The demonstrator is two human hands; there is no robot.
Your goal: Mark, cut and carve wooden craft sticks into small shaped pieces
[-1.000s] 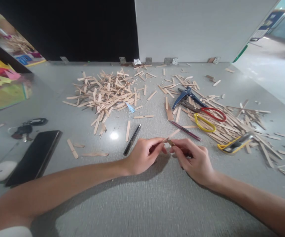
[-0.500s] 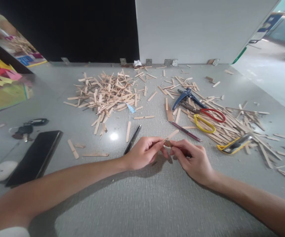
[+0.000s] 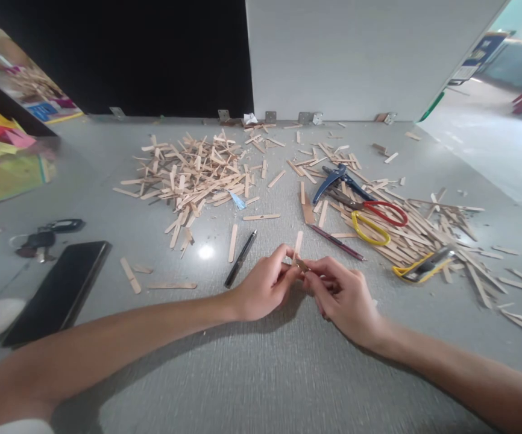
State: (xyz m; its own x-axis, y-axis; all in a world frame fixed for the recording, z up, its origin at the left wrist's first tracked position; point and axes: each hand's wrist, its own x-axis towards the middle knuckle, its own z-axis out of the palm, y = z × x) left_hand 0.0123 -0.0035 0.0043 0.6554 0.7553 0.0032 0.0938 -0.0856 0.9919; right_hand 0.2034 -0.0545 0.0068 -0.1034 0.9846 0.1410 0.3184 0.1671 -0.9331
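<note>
Our left hand [image 3: 265, 283] pinches a wooden stick [image 3: 298, 244] that points up and away; our right hand [image 3: 342, 295], touching it, grips a small brown piece [image 3: 302, 264] below.

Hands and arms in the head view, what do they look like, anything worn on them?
Both arms are bare from elbow to wrist, with no sleeves over the forearms. The left hand and right hand wear no gloves, and no rings, watch or bracelets show. A bit of white fabric shows at the bottom left corner, near the left elbow.
</note>
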